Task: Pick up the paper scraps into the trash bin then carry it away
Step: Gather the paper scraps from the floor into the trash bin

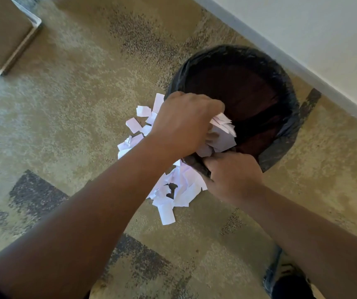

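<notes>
The left hand [186, 124] is clenched round a bunch of paper scraps [221, 134], held just over the near rim of the trash bin [281, 87], which stands on the carpet [76, 104] close to the wall [324, 29]. The right hand [233, 175] grips the black liner [197, 165] at the near edge, steadying the bin. More loose scraps [179, 190] lie on the floor against the bin's near left side. To do this well, I'd say carry the fist further over the opening before loosening the fingers, so nothing flutters back outside.
</notes>
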Demonstrator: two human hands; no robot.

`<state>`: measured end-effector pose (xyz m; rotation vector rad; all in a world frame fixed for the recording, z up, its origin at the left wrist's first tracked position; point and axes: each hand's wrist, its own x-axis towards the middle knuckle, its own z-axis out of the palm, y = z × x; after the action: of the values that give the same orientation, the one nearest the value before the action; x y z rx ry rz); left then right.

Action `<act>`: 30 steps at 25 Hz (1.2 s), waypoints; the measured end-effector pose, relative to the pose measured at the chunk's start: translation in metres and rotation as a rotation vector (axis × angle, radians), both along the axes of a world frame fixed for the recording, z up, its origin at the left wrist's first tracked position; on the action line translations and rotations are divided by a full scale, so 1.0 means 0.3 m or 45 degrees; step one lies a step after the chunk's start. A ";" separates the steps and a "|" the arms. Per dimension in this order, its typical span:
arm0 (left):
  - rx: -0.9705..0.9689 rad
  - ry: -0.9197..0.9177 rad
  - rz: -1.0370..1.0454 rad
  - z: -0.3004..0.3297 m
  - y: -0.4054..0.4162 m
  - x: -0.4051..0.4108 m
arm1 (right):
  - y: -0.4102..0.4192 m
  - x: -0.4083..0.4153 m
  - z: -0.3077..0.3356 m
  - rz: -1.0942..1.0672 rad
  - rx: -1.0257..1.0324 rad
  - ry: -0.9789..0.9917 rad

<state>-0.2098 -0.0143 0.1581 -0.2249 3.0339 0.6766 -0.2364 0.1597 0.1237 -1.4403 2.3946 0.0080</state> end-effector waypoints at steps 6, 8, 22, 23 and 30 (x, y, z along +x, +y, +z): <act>0.297 0.519 0.395 -0.091 -0.027 0.205 | 0.006 -0.001 -0.001 0.030 0.017 -0.014; 0.587 0.571 0.887 -0.146 0.018 0.289 | 0.009 0.002 -0.003 0.022 0.035 -0.024; 0.527 -0.827 1.132 -0.692 0.014 0.567 | -0.003 0.014 0.025 -0.036 -0.056 -0.025; 0.509 -0.812 1.121 -0.696 0.011 0.568 | -0.004 0.014 0.024 -0.043 -0.048 -0.016; 0.834 -0.458 1.281 -0.643 0.003 0.563 | -0.001 0.010 0.019 -0.035 -0.026 -0.019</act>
<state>-0.0407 -0.0135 -0.0350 -1.6303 2.0347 1.3881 -0.2333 0.1594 0.1295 -1.4108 2.4088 -0.0340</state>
